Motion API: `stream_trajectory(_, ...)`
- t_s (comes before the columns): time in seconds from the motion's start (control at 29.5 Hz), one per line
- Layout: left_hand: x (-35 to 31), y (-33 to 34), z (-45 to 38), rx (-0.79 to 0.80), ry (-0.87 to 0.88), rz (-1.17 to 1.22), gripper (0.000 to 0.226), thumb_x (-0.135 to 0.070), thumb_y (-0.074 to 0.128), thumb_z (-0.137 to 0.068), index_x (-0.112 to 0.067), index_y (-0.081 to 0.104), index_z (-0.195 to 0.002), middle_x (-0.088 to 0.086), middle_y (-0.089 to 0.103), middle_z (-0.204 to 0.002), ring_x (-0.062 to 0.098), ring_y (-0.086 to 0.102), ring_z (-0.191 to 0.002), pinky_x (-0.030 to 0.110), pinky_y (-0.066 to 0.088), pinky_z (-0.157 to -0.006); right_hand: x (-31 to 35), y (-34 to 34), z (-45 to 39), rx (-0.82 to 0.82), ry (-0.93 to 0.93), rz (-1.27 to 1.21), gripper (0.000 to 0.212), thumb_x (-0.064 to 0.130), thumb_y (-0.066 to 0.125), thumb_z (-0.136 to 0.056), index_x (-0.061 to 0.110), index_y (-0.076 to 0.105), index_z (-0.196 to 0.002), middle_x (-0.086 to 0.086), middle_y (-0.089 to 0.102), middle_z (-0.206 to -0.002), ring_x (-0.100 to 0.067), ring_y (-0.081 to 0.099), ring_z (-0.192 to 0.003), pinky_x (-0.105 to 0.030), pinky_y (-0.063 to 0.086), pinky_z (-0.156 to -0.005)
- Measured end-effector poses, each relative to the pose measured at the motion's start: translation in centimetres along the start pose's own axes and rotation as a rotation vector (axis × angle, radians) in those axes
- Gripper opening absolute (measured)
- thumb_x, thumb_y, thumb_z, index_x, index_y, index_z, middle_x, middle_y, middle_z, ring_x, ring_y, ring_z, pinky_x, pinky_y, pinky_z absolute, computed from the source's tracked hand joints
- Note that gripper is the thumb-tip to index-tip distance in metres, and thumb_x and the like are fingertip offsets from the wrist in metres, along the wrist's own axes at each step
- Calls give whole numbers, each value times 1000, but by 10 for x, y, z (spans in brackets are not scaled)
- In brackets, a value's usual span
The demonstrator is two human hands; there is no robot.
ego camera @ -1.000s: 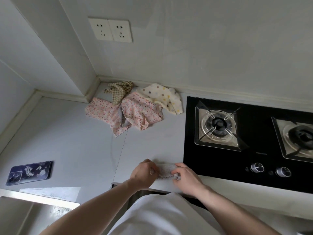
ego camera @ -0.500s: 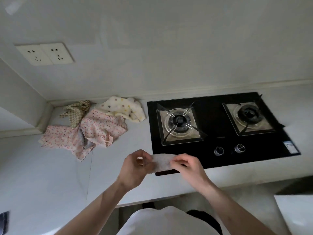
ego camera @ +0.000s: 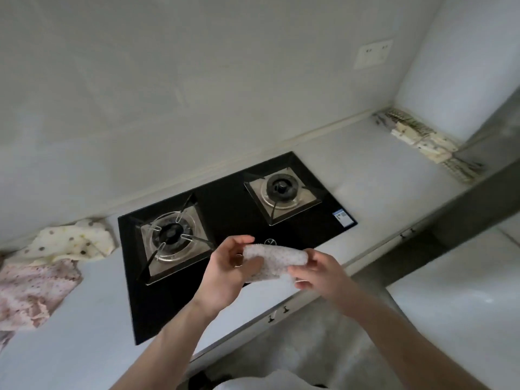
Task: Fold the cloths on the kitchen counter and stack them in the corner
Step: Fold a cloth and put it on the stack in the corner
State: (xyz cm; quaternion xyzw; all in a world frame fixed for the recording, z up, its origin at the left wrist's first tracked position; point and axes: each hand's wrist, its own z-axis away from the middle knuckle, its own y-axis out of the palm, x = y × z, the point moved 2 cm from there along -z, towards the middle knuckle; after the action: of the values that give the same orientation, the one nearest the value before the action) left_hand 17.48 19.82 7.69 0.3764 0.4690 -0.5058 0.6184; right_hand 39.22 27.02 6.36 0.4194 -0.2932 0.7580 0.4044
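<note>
Holding a small folded speckled cloth in the air, I have both hands pinching it: my left hand curls its fingers round the left end, my right hand grips the right end from below, so neither grip is spread. The cloth hangs above the front edge of the gas hob, clear of the counter.

Far beyond my right grip, in the corner, sits a row of folded cloths; I judge that is where this one goes. Well to the left of my left grip lie a polka-dot cloth and a pink floral cloth, both unfolded.

What could go wrong: the bundle is loosely folded, and if either grip slackens on the way over it may fall open, or drop onto the burner just beyond my left grip. Setting it down carelessly could also knock the row askew.

Compared with half a second ago, the view has swung right, so the far corner now shows, the checked cloth has left the picture, and the cloth looks more tightly bundled between my hands.
</note>
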Motion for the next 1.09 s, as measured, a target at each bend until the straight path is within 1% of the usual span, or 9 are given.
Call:
stream_trajectory(0.07, -5, 76, -31, 111, -57, -155, 27, -28, 80, -90, -21, 69, -113, 5, 74, -105, 28, 71, -98, 49, 61, -82, -6, -77, 3, -105, -7, -82, 21, 17, 81, -85, 17, 72, -104, -3, 76, -99, -21, 74, -93, -38, 63, -84)
stream_trajectory(0.17, -18, 102, -61, 140, -81, -239, 24, -34, 77, -92, -17, 71, -108, 7, 76, -100, 29, 72, -97, 52, 59, -83, -1, -111, -10, -152, 31, -93, 25, 21, 83, -83, 18, 74, -105, -3, 77, -98, -23, 75, -91, -38, 63, -83)
stream_trajectory(0.31, -48, 183, -183, 257, -74, -427, 15, -27, 77, -92, -16, 74, -102, 4, 76, -90, 14, 72, -80, 42, 62, -75, -1, -211, -63, -253, 67, -130, 17, 16, 74, -91, 12, 72, -108, -7, 79, -92, -17, 74, -80, -30, 59, -71)
stream_trajectory(0.37, -56, 216, -248, 291, -62, -511, 17, -34, 76, -91, -18, 73, -96, 0, 76, -85, 9, 71, -69, 26, 60, -62, 2, -255, -101, -328, 120, -110, 13, 12, 73, -91, 9, 72, -104, -10, 78, -89, -17, 73, -74, -31, 58, -68)
stream_trajectory(0.48, -60, 241, -299, 271, -59, -663, 22, -42, 76, -89, -21, 71, -90, -3, 75, -79, 7, 69, -61, 19, 51, -58, 0, -295, -152, -343, 187, -174, 11, 11, 73, -90, 8, 72, -101, -12, 75, -86, -15, 69, -69, -31, 55, -66)
stream_trajectory(0.64, -44, 243, -319, 131, -126, -648, 31, -32, 72, -92, -31, 61, -122, -14, 72, -100, 3, 69, -91, 26, 55, -89, 2, -347, -271, -325, 381, -383, 16, 11, 70, -94, 8, 65, -110, -5, 66, -83, -13, 64, -71, -25, 51, -63)
stream_trajectory(0.85, -44, 276, -337, 35, -174, -695, 24, -29, 72, -92, -27, 68, -116, -15, 73, -96, -8, 64, -86, 7, 48, -77, -7, -417, -347, -452, 435, -399, 17, 12, 60, -99, 7, 58, -116, -8, 64, -83, -14, 63, -68, -28, 51, -58)
stream_trajectory(0.98, -43, 305, -353, 15, -230, -689, 21, -32, 71, -93, -31, 66, -114, -17, 73, -99, 1, 67, -91, 27, 55, -91, -20, -461, -368, -536, 444, -445, 18, 17, 51, -103, 3, 55, -113, -9, 57, -81, -17, 57, -63, -28, 54, -62)
stream_trajectory(1.09, -47, 325, -364, 12, -238, -682, 23, -32, 69, -95, -31, 64, -118, -16, 72, -101, 4, 68, -93, 25, 55, -88, -30, -496, -376, -600, 472, -440, 29, 16, 48, -105, -4, 54, -125, -8, 59, -85, -15, 57, -64, -20, 56, -52)
